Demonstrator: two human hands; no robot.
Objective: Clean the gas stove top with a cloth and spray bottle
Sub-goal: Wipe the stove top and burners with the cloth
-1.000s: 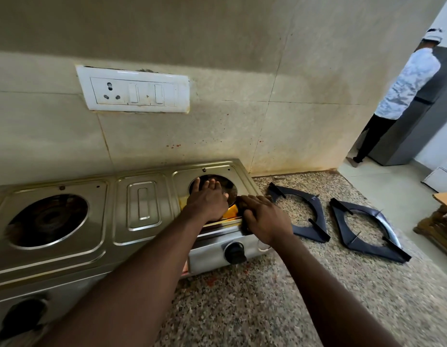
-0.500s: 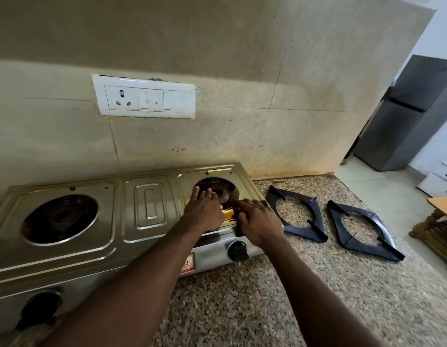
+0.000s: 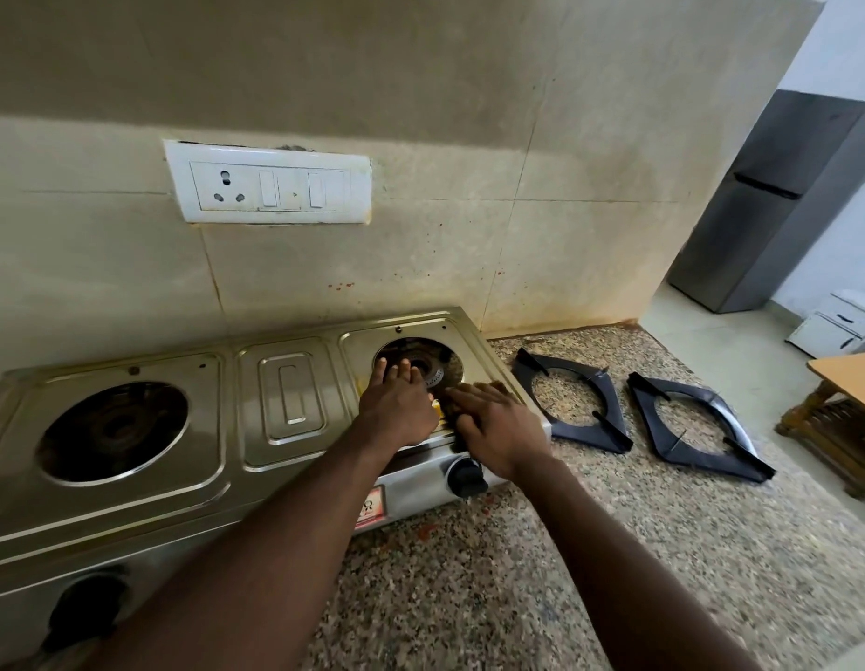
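Observation:
The steel two-burner gas stove (image 3: 285, 389) stands on the granite counter (image 3: 566, 549) with its pan supports off. My left hand (image 3: 396, 409) lies flat at the front edge of the right burner (image 3: 433, 368), with straight fingers reaching into the burner opening. A yellow piece (image 3: 436, 407) shows between my hands; most of it is hidden. My right hand (image 3: 498, 428) rests on the stove's front right corner, its fingers spread over a dark patch that I cannot identify. No spray bottle is in view.
Two black pan supports (image 3: 590, 435) (image 3: 701, 457) lie on the counter right of the stove. The left burner (image 3: 113, 426) is bare. Knobs (image 3: 464, 477) (image 3: 87, 607) face me. A switch plate (image 3: 268, 188) is on the wall. A grey fridge (image 3: 760, 210) and a wooden table (image 3: 847, 375) stand at the right.
My right hand has uncurled and spread over the stove's front right corner. The left hand stays on the right burner. The person by the fridge has gone from view.

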